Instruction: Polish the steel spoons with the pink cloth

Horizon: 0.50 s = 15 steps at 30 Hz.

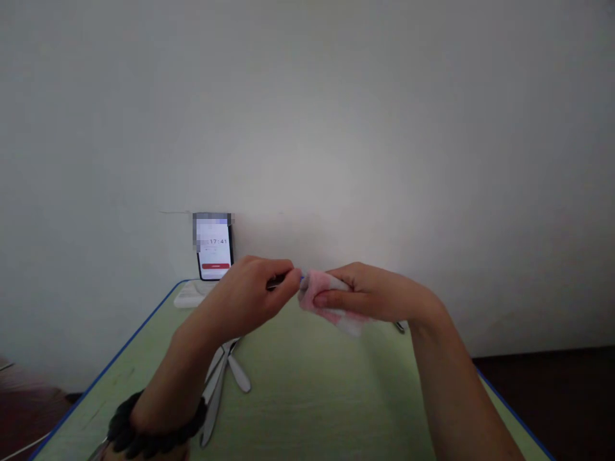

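My left hand (254, 288) is closed in a pinch around a slim, dark-looking piece of cutlery (275, 282). Only a short length of it shows between the fingers, so its kind is hidden. Just to the right, my right hand (372, 291) grips a pink and white cloth (331, 307), with the thumb pressed on its near side. The cloth is bunched close to the left fingertips. Whether the cutlery's other end is inside the cloth, I cannot see. Both hands are raised over the far part of the green table (307, 397).
Several metal cutlery pieces (216, 397) lie crossed on the table below my left forearm, partly hidden by it. The tip of another metal piece (400, 327) shows beside my right wrist. A phone (214, 250) stands on a white base (189, 294) against the wall (307, 128).
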Motion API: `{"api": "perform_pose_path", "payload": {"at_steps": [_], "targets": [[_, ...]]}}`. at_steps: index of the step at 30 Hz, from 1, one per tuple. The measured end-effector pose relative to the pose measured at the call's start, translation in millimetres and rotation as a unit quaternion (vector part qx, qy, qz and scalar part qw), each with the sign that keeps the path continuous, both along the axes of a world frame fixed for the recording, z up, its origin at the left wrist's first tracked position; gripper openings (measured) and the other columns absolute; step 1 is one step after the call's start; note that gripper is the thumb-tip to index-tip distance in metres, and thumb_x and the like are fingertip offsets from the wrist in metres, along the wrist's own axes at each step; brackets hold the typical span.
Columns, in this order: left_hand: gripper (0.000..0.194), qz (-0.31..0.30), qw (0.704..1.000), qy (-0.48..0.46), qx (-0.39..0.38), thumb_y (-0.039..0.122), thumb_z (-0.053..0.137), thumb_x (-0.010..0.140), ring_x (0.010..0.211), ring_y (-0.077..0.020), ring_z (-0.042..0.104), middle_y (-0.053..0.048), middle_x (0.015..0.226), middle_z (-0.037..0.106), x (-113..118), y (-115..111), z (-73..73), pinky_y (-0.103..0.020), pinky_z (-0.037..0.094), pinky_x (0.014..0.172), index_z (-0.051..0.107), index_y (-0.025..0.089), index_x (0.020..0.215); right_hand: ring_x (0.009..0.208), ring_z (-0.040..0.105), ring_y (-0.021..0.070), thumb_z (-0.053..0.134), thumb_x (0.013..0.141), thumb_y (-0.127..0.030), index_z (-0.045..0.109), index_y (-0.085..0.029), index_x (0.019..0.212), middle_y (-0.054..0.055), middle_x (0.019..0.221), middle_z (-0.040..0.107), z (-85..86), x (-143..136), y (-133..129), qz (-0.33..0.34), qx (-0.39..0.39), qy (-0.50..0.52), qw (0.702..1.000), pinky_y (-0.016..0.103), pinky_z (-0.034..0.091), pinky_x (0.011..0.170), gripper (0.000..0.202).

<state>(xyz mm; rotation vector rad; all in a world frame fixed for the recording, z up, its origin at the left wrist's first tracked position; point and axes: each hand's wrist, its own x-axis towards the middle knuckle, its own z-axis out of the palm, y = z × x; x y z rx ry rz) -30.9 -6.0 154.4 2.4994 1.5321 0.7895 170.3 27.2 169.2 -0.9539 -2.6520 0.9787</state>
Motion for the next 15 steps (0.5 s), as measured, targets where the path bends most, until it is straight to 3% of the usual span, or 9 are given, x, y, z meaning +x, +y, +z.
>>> {"api": "perform_pose_path", "payload": {"at_steps": [3,10,15], "targets": [[0.035,-0.004,1.0,0.022,-0.007,0.032,0.036,0.085,0.045,-0.0066,0.034,0.006,0.047,0.036,2,0,2.1,-0.024,0.019,0.047,0.039,0.017,0.054,0.055,0.041,0.0094,0.045,0.083,-0.048,0.061,-0.015,0.08,-0.001,0.063,0.051,1.4,-4,0,-0.004,0.022,-0.004,1.0,0.021,0.03,0.049,0.037],[0.04,0.062,0.998,-0.007,-0.017,0.04,0.032,0.086,0.045,-0.0075,0.033,0.006,0.047,0.032,-17,2,-4.8,-0.023,0.021,0.046,0.039,0.018,0.054,0.055,0.041,0.0091,0.045,0.082,-0.048,0.063,-0.014,0.088,-0.001,0.067,0.053,-12.3,14,9,-0.034,0.025,0.024,0.999,0.021,0.03,0.048,0.039],[0.04,0.009,0.999,0.001,-0.039,0.039,0.031,0.087,0.045,-0.0073,0.03,0.006,0.048,0.031,-6,-1,-0.7,-0.023,0.019,0.045,0.035,0.018,0.053,0.055,0.042,0.0092,0.046,0.082,-0.05,0.063,-0.014,0.088,0.0,0.066,0.054,-5.1,3,1,-0.027,0.022,0.017,0.999,0.02,0.029,0.048,0.04]]}}
